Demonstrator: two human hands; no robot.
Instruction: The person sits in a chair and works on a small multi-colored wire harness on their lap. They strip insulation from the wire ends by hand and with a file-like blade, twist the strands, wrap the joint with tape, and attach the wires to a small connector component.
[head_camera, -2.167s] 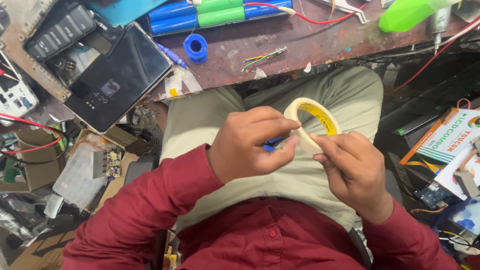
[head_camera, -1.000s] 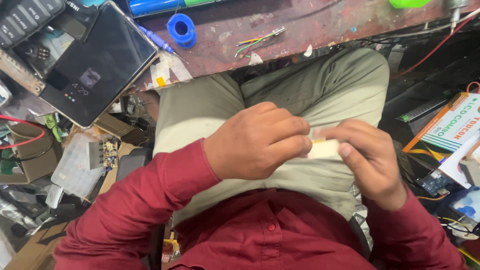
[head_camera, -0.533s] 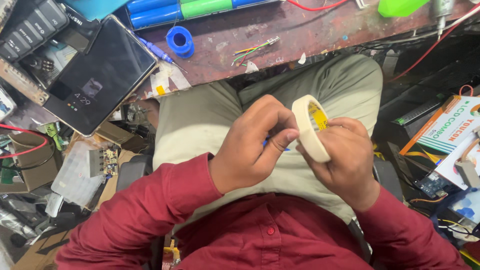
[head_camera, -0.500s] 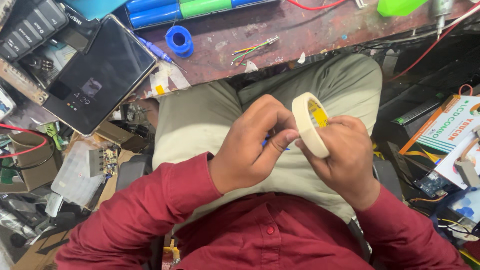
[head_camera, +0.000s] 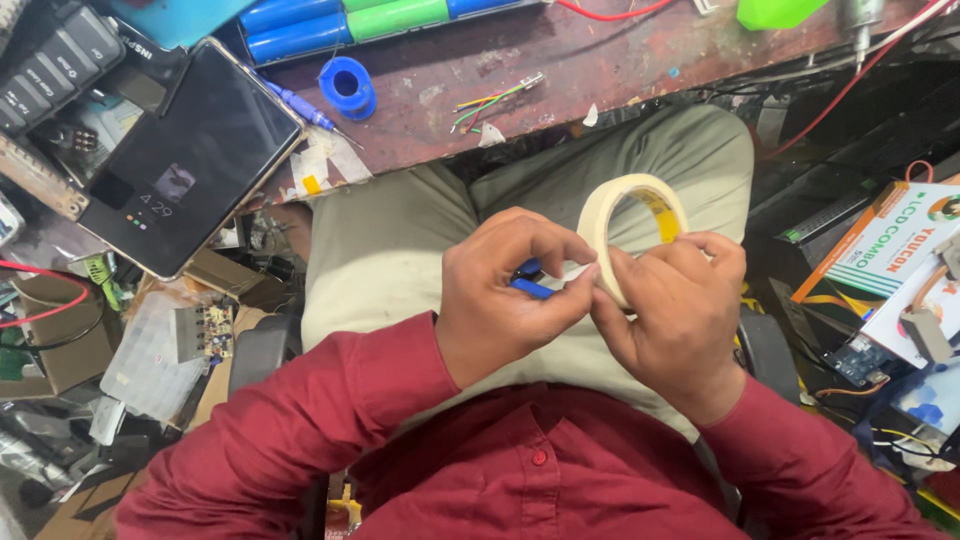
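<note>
The right hand (head_camera: 670, 320) is closed around the tape roll (head_camera: 632, 232), held upright over the lap below the desk (head_camera: 620, 80), and the left hand (head_camera: 505, 300), pinched on a blue tool (head_camera: 530, 288), is best kept at the roll's edge so the tape end is lifted cleanly.

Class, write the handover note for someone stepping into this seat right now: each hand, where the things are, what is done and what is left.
Right hand: grip around the cream tape roll, held upright over the lap.
Left hand: holds a small blue object in its palm, fingertips pinching at the roll's edge.
Workbench ahead: blue spool, tablet.
Done: roll in hand, tape end being picked.
Left: no free strip of tape shows yet.
</note>
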